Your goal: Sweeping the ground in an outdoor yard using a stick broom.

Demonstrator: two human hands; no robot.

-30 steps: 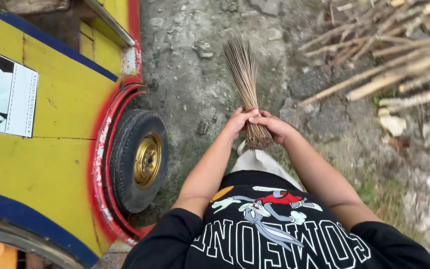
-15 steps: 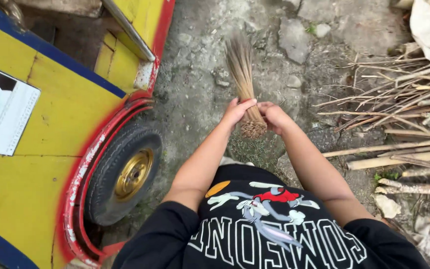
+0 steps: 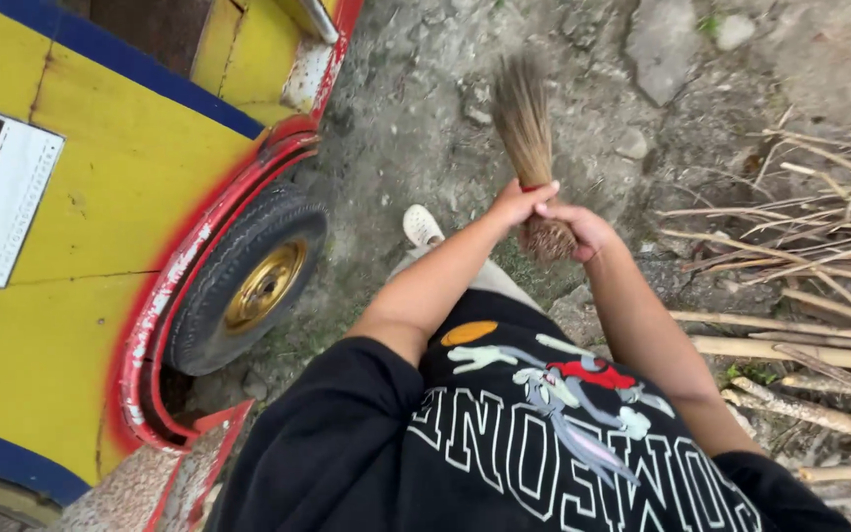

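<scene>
Both hands, left hand [image 3: 516,203] and right hand [image 3: 583,229], close around the bound butt of a stick broom [image 3: 529,138]; we hold it out over the stony ground [image 3: 416,108], brown bristles fanning away. Forearms extend forward. A yellow vehicle [image 3: 100,197] with its tyre [image 3: 243,281] stands left; cut canes [image 3: 800,286] lie right.

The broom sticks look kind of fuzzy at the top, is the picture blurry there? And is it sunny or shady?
In the head view, the stick broom smears at its far tips, while the left hand and right hand gripping its bound end look sharper. The light is soft and even, with no hard shadows on the ground; only the space behind the wheel is dark. The edges of the view bend slightly.
</scene>
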